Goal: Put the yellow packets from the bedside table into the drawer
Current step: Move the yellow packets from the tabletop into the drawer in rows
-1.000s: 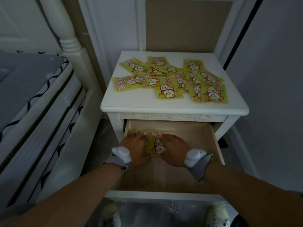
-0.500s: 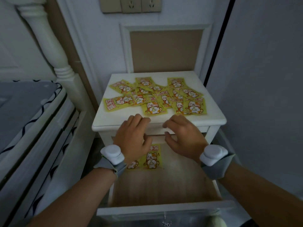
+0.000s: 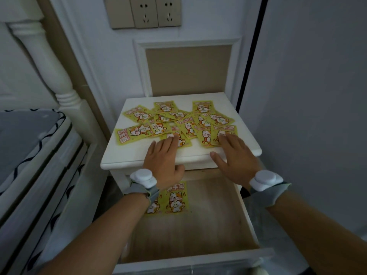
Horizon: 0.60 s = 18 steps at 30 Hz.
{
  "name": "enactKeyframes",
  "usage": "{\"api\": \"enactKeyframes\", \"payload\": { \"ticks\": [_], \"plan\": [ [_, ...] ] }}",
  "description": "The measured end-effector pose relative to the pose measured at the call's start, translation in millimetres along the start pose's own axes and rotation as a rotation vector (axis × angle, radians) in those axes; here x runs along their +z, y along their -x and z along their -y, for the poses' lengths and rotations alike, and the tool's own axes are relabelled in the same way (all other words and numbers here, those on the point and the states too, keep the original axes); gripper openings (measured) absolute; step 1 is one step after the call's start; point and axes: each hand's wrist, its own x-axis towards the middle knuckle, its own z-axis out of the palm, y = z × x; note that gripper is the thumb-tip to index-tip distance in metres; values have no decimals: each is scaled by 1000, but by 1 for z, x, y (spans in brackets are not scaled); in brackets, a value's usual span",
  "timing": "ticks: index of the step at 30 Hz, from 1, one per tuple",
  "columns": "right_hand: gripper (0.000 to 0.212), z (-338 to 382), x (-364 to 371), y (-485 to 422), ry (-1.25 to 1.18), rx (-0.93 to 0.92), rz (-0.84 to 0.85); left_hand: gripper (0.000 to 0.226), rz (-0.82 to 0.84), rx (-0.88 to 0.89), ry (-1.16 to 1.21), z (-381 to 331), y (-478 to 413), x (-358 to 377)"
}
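Head view, listed from our fingertips outward. Left fingertips (image 3: 174, 136): extended flat and close together, resting on a yellow cat-printed packet (image 3: 183, 140) at the front edge of the spread; nothing gripped. Left hand (image 3: 163, 161): palm down across the front edge of the white wooden bedside table (image 3: 139, 157), thumb hanging over the edge. Right fingertips (image 3: 223, 138): spread flat, touching the yellow packet (image 3: 206, 135) nearest the table's front right corner; nothing gripped. Right hand (image 3: 236, 157): palm down, thumb splayed toward the left along the front edge. We wear a white round device on a grey strap on each wrist, left (image 3: 143, 176) and right (image 3: 265, 178).

Scattered yellow packets (image 3: 178, 120): an overlapping layer over the rear and middle of the tabletop, from the left edge to near the right edge.

Open drawer with pale wood bottom (image 3: 208, 225): pulled out below the tabletop. Two yellow packets (image 3: 175, 199) lie flat side by side near its rear left corner, the left one partly hidden by our left wrist.

Beige wall sockets (image 3: 145, 12) above; white bedpost (image 3: 49, 62) and grey patterned mattress (image 3: 21, 133) on the left.
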Motion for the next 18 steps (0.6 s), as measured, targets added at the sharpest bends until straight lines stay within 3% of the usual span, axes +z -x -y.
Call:
{"api": "enactKeyframes", "payload": {
  "ticks": [5, 10, 14, 18],
  "plan": [
    [68, 0, -9, 10, 78, -44, -20, 87, -28, 24, -78, -1, 4, 0],
    [46, -1, -11, 17, 131, -55, -54, 63, -57, 36, -43, -3, 15, -8],
    [53, 2, -14, 22, 108, -123, -45, 53, -35, 58, -20, 1, 32, -10],
    [50, 11, -18, 28, 77, -152, -82, 62, -6, 52, -85, 5, 41, -13]
  ]
}}
